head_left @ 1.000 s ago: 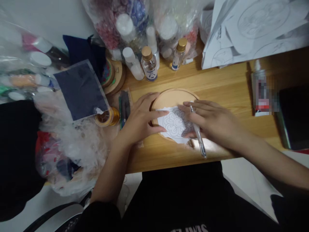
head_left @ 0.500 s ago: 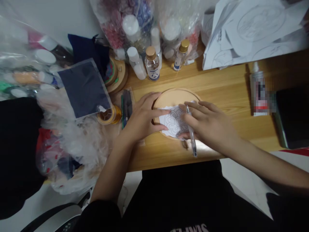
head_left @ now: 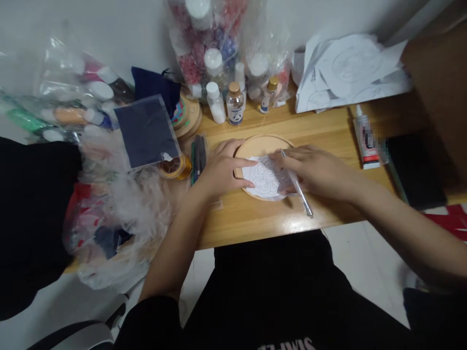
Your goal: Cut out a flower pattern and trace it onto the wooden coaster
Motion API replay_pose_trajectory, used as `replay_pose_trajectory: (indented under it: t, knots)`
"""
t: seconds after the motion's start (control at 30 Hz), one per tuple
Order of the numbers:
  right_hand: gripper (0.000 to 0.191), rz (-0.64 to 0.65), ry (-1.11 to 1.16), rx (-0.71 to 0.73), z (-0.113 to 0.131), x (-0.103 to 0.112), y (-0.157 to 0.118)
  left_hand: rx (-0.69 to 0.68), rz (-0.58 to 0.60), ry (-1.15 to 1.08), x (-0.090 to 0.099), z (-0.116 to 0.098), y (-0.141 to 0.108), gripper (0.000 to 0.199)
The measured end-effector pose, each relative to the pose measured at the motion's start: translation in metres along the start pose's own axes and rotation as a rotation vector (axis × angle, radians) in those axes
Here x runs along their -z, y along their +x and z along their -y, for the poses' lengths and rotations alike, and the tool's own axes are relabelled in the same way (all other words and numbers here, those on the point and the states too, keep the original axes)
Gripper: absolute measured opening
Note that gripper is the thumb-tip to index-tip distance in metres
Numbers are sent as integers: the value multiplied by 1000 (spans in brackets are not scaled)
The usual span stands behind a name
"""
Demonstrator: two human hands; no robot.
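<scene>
A round wooden hoop [head_left: 262, 143] with tan fabric lies on the table. White paper with a line-drawn flower [head_left: 265, 179] rests over its lower part. My left hand [head_left: 223, 167] is at the hoop's left edge, fingers apart, with thumb and index finger over the paper's left side. My right hand [head_left: 315, 170] lies over the right side of the paper and hoop, closed on a clear pen [head_left: 302, 197] that points down and right. Some of its fingertips are blurred against the paper.
Small bottles [head_left: 235, 104] stand behind the hoop. A glue tube [head_left: 366, 141] and a dark flat object [head_left: 416, 170] lie right. Left are a thread spool [head_left: 176, 166], pens [head_left: 198, 154], a packet of dark cloth [head_left: 148, 131] and plastic bags. Papers [head_left: 350, 73] fill the back right.
The camera view has shifted. My right hand has moved slightly right over the paper, uncovering more of the flower, and the pen slants more to the right.
</scene>
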State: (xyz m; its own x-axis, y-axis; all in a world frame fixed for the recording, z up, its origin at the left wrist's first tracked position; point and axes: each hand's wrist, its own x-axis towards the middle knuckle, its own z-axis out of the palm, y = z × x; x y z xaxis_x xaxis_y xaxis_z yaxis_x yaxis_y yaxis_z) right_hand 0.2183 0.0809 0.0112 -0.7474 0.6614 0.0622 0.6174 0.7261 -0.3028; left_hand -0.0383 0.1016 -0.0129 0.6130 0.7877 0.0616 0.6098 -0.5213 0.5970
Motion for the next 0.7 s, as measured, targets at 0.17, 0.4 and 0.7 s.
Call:
replay_pose_trajectory:
  t: [0.17,0.4,0.7]
  knots:
    - [32,-36,318,-200,-5,9,-11,36,-1,6,0,-2,0,50]
    - [18,-97,564,-266,27,13,-32,46,-1,6,0,-3,-1,50]
    - [5,-52,431,-124,47,-5,-24,27,-16,5,-1,0,0,50]
